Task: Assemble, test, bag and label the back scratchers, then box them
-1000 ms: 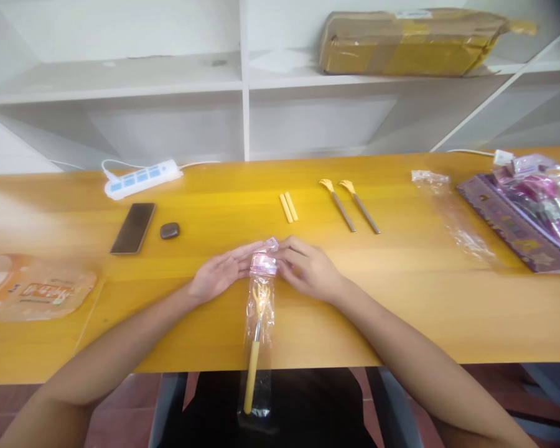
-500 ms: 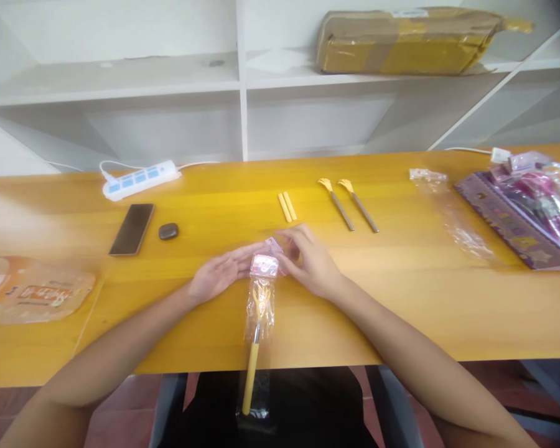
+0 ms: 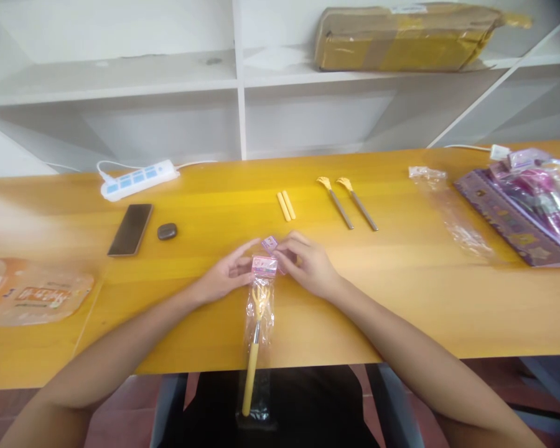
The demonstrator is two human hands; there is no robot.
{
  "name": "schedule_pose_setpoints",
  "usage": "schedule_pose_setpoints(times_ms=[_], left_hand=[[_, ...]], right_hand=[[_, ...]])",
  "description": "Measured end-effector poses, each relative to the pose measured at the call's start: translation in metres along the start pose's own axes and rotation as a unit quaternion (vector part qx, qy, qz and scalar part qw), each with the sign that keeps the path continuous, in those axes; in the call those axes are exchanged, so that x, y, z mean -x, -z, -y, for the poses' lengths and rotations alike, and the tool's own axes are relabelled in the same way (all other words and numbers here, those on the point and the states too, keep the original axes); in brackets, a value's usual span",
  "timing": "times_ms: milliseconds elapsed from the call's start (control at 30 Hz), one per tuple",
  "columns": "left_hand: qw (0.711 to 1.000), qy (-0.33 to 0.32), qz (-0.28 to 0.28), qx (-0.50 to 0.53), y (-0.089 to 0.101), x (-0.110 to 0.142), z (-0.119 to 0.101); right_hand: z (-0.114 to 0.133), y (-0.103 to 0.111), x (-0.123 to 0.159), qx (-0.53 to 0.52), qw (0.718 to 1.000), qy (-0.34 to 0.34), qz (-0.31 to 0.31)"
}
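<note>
A back scratcher [image 3: 251,373] with a yellow claw head and yellow handle lies in a clear plastic bag [image 3: 271,305] with a pink header card [image 3: 264,266]. Its lower end overhangs the table's front edge. At the bag's left, my left hand [image 3: 224,272] is open, index finger stretched out and thumb close to the header card; whether it touches is unclear. My right hand [image 3: 308,261] pinches a small purple printed card [image 3: 269,243] just above the header. Farther back lie two claw-headed metal rods [image 3: 343,210] and two short yellow handles [image 3: 287,206].
On the left are a power strip [image 3: 140,180], a phone [image 3: 130,230], a dark small case [image 3: 167,231] and an orange-white plastic bag [image 3: 42,292]. An opened clear wrapper [image 3: 452,211] and a purple box of packaged items [image 3: 508,218] lie right. A taped carton [image 3: 406,37] sits on the shelf.
My left hand has turned from palm-up and flat under the small card to a curled pose beside the header card. My right hand keeps the small card, now tilted differently.
</note>
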State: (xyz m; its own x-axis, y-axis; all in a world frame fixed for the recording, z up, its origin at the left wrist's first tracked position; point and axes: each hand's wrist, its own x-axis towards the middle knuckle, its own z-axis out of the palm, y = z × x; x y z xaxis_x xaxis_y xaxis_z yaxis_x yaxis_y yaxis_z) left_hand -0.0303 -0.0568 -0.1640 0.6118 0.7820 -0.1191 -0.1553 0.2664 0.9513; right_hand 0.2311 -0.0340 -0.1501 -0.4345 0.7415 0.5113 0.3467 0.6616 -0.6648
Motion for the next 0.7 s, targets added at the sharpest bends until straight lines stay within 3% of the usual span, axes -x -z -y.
schedule_pose_setpoints(times_ms=[267,700], left_hand=[[0.998,0.027,-0.011,-0.057,0.0007,0.0002,0.0019],[0.998,0.020,0.005,-0.054,-0.0023,0.0015,-0.0037]], right_hand=[[-0.0033,-0.0035,0.0055,0.000,0.996,0.075,0.051],[0.0012,0.0012,0.0028,0.069,0.982,0.160,0.072]])
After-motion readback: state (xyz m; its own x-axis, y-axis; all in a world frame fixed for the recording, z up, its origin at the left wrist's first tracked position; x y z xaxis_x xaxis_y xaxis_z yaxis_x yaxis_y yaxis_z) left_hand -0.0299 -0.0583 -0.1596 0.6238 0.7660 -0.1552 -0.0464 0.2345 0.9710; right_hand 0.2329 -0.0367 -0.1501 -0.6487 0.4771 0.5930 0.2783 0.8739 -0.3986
